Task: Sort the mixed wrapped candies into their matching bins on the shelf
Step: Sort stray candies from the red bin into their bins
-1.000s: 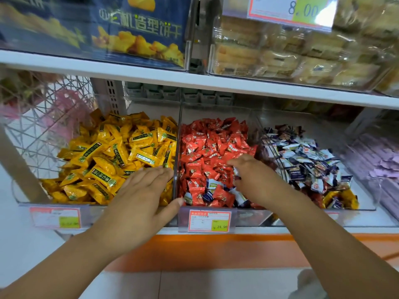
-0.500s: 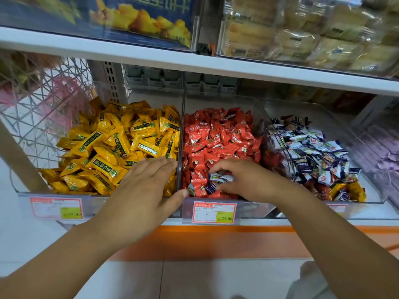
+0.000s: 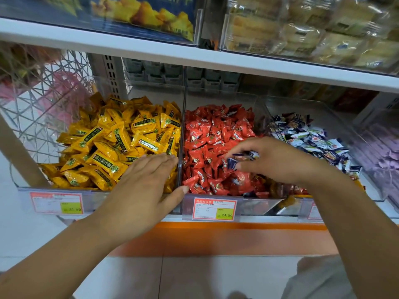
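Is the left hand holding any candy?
No, the left hand stretches flat over the yellow candies, fingers straight, gripping nothing.

White shelf board (image 3: 151,53), wire mesh side panel (image 3: 41,89), orange base strip (image 3: 216,238), pale floor (image 3: 194,277)

A shop, self-serve sweets aisle. Clear bins (image 3: 262,105) of wrapped candies (image 3: 121,137) sit in a row on a white shelf (image 3: 216,219). Price tags (image 3: 214,209) clip to the bin fronts. Packaged biscuits (image 3: 313,29) stacked on the shelf above.
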